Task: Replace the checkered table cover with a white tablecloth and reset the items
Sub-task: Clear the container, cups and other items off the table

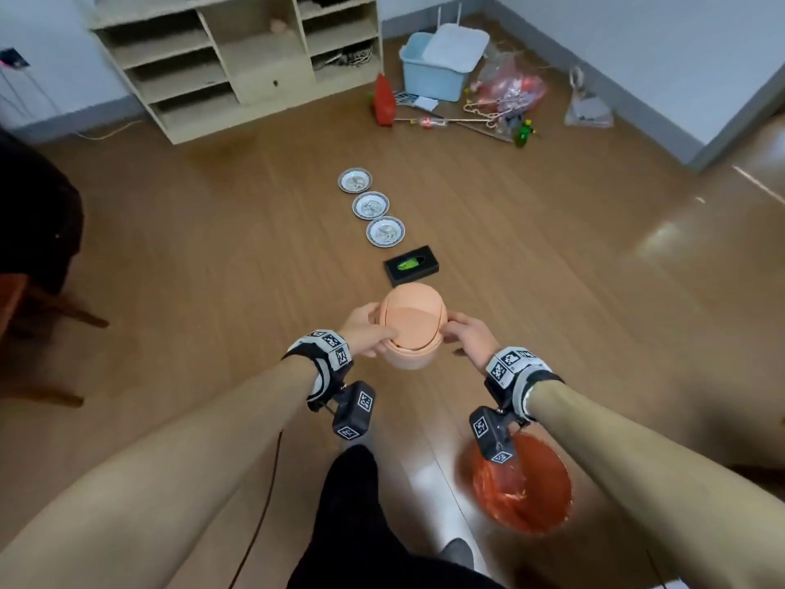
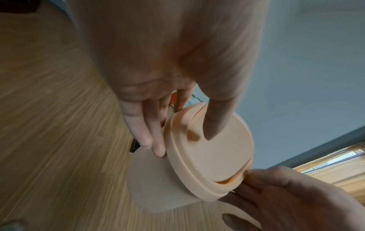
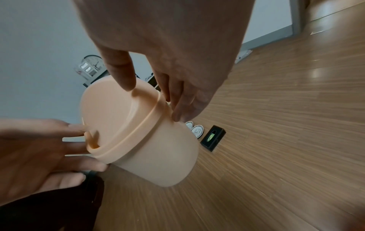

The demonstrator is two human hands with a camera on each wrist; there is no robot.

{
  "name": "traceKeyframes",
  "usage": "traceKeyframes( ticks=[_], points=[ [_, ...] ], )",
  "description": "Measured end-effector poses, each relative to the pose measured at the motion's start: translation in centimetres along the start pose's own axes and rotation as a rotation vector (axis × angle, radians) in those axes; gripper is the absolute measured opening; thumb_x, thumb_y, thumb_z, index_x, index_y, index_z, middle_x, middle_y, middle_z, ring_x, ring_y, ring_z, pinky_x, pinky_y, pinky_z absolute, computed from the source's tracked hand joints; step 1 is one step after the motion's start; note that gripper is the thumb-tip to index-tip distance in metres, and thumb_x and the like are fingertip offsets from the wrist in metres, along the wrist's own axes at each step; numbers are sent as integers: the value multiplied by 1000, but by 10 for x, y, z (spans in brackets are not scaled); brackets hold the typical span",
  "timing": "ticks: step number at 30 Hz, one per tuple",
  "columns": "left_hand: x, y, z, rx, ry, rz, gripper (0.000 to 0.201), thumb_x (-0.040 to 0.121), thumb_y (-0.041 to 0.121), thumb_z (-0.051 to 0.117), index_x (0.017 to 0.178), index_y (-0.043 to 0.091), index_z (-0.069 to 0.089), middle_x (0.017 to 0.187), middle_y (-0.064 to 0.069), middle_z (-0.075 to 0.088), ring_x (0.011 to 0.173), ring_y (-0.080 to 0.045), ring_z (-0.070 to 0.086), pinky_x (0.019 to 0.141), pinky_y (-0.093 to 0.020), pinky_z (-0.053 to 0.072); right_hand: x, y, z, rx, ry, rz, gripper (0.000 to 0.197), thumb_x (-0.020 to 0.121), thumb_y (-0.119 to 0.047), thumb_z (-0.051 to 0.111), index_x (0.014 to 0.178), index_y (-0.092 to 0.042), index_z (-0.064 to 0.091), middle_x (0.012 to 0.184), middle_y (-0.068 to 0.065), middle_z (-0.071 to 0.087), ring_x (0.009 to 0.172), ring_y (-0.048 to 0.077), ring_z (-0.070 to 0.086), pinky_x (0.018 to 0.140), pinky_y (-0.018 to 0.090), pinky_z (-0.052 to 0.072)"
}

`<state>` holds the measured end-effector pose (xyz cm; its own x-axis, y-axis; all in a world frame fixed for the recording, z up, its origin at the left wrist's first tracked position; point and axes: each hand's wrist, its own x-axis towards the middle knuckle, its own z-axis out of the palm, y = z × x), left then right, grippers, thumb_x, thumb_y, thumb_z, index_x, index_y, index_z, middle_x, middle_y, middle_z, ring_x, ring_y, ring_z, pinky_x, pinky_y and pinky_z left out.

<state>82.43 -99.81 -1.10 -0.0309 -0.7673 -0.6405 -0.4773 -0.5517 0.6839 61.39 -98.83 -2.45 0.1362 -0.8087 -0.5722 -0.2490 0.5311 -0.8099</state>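
A small peach bin (image 1: 414,329) with a swing lid is held between both hands over the wooden floor. It tilts in the wrist views (image 2: 164,184) (image 3: 158,156). My left hand (image 1: 367,333) pinches its left rim, thumb on the lid and fingers against the side (image 2: 183,145). My right hand (image 1: 465,337) pinches the right rim the same way (image 3: 153,103). Beyond the bin lie a black tissue box (image 1: 411,265) and three patterned plates (image 1: 371,205) in a row on the floor. No table or tablecloth is in view.
A red basin (image 1: 526,486) sits on the floor under my right forearm. A cream shelf unit (image 1: 238,57) stands at the back wall, with a blue tub (image 1: 437,61) and scattered clutter (image 1: 509,95) to its right. A dark chair (image 1: 38,231) is at the left edge.
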Motion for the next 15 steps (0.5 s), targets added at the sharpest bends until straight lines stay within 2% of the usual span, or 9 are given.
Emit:
traceKeyframes(
  ticks=[4,7,10,13,15],
  points=[
    [64,-1,-43,-32,-42,10,79,88,11,69,154,17,25,119,-10,64,80,-18,65,65,-25,53,69,-25,26,-18,30,43,57,65,-37,56,119,-17,62,101,8,61,93,21,52,74,31,40],
    [111,1,-76,-55,-90,19,75,88,10,68,152,18,30,122,-11,63,77,-13,63,60,-21,49,118,-43,41,-22,47,88,63,67,-39,57,125,-14,61,100,6,62,94,21,53,77,32,40],
    [152,7,-110,-83,-126,8,65,90,19,67,148,21,37,115,-6,64,84,-16,64,69,-27,52,162,-66,52,-19,62,106,67,72,-49,57,130,-16,59,104,4,65,95,20,57,80,33,44],
    [187,21,-142,-150,-139,-32,62,93,34,63,149,25,37,131,-7,59,93,-21,66,83,-36,54,201,-93,61,-11,79,122,63,76,-60,55,126,-22,61,104,3,67,93,18,58,78,32,46],
    [208,32,-159,-165,-144,-49,61,94,43,60,148,25,38,135,-8,58,94,-24,68,89,-41,54,228,-105,64,10,92,130,51,85,-59,57,122,-23,61,99,1,66,91,18,58,78,33,46]
  ],
)
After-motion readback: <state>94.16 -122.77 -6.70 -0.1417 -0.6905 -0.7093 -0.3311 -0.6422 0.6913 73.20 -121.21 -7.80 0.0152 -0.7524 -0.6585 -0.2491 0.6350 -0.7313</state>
